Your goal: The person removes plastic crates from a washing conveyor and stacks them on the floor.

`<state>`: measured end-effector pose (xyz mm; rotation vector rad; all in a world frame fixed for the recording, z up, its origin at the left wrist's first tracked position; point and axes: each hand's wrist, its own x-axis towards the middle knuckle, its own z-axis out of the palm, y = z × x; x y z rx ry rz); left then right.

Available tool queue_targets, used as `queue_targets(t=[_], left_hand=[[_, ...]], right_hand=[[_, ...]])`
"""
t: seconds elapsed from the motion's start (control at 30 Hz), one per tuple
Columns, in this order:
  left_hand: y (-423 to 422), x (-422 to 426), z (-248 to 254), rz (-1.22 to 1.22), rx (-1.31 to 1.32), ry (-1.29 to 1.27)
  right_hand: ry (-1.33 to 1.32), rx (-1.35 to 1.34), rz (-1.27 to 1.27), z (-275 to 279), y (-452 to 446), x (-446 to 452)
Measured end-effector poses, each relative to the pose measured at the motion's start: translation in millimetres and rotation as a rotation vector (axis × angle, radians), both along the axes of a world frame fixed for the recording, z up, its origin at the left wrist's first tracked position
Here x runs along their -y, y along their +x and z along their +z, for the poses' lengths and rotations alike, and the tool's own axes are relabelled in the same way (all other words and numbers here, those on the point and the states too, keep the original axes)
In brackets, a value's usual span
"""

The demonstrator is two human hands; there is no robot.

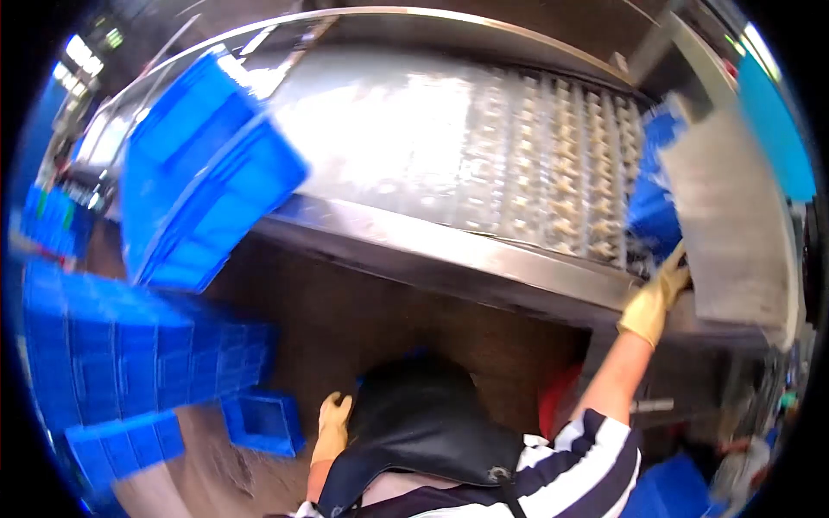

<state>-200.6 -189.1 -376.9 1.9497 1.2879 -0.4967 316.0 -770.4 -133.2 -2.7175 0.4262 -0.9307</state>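
While the left hand [333,421] hangs loosely spread at seven o'clock, the right hand [660,298] at three reaches blue plastic [652,207] between two and three; its grip I cannot tell.

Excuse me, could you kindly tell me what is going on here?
A person in yellow gloves stands at a metal machine bed. The right hand reaches to a blue object, probably a crate, partly hidden by a grey panel; whether it grips it is unclear. The left hand hangs low, apparently holding nothing. A tilted blue crate is at the bed's left.
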Motion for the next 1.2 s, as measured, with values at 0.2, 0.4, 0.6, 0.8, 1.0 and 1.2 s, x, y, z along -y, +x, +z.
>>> queue_targets(t=[0.2, 0.4, 0.6, 0.8, 1.0, 1.2], left_hand=[[53.1, 30.1, 103.4, 0.268, 0.154, -0.012], [56.9, -51.1, 147.6, 0.302, 0.546, 0.189], [125.8, -191.8, 278.3, 0.368, 1.109, 0.332], [179.2, -261.4, 327.9, -0.034, 1.417, 0.162], [182.8, -256.6, 338.3, 0.107, 0.929, 0.424], [183.4, -242.7, 354.9, 0.012, 0.819, 0.470]], right_hand=[[-0.127, -0.216, 0.270, 27.7, -3.7, -23.8], [-0.598, -0.146, 0.236, 90.6, 52.2, -118.7], [-0.487, -0.041, 0.194, 211.4, 15.5, -263.7], [0.734, 0.425, 0.726, 288.9, 22.1, -310.8], [1.924, -0.004, 1.065, 320.3, 44.7, -422.0], [2.119, -0.418, 1.285, 274.6, 1.6, -585.5]])
